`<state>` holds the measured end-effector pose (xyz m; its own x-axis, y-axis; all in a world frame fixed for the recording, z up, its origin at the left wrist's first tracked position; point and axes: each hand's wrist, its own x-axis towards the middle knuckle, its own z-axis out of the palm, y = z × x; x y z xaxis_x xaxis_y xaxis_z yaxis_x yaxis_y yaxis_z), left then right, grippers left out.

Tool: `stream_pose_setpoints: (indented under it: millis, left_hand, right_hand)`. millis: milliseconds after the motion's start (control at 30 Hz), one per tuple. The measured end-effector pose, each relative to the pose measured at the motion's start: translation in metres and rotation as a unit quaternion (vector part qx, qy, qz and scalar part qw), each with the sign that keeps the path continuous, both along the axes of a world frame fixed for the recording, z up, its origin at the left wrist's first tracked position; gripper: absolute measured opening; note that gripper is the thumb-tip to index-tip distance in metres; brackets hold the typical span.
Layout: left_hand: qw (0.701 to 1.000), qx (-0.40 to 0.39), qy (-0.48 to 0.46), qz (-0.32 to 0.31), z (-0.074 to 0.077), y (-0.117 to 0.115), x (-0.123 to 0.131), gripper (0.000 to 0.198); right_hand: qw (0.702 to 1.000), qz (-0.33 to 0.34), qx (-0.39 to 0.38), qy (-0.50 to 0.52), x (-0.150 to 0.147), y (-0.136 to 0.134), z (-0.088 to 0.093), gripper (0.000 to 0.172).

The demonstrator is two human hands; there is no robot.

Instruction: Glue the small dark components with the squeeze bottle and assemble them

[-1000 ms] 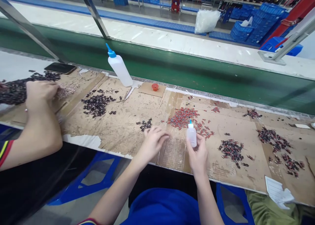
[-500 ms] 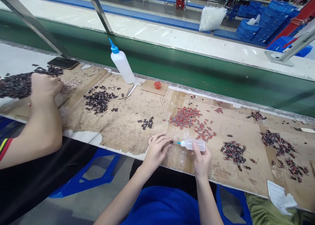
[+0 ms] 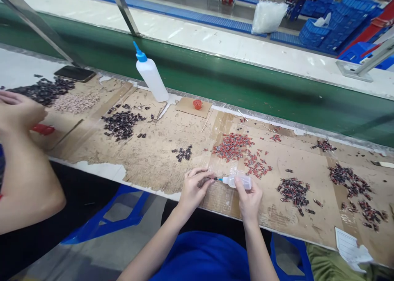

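Between thumb and fingers, my left hand point(image 3: 196, 186) pinches a small black part point(image 3: 215, 178). My right hand point(image 3: 250, 197) is closed around a small clear squeeze bottle point(image 3: 241, 181), tilted on its side with its blue needle tip point(image 3: 220, 179) at the black part; whether they touch is too small to tell. Just beyond my hands lies a pile of red-and-dark small parts point(image 3: 232, 146). A little heap of black parts point(image 3: 184, 153) rests left of that pile. To the right of my right hand is a mound of black-and-red pieces point(image 3: 294, 191).
A large white bottle with a blue nozzle point(image 3: 153, 79) stands at the back, beside a red cap point(image 3: 197, 104) on a cardboard piece. A co-worker's arm point(image 3: 27, 162) reaches in from the left, near a phone point(image 3: 74, 73). More black-and-red piles point(image 3: 349, 180) lie at right.
My right hand has brought the squeeze bottle left, its tip now at the black part. The co-worker's hand at left has moved further left, and a red object shows beneath it.
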<state>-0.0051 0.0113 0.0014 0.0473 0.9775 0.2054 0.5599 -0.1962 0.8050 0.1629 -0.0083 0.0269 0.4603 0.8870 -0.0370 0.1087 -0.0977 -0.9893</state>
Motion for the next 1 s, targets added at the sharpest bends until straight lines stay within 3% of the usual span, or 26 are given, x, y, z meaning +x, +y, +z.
stream_pose_setpoints:
  millis: [633,1000]
  left_hand:
    - [1.000,-0.006,-0.003,0.015,-0.0001,0.0000,0.0011,0.010]
    - [1.000,-0.023,-0.006,0.020,0.0004,-0.0003,0.0024,0.013]
  right_hand:
    - [0.999,-0.032,-0.005,0.008,-0.0001,-0.0007,-0.0031,0.034]
    - [1.000,-0.011,-0.005,0.015,-0.0008,0.0001,-0.0016,0.033]
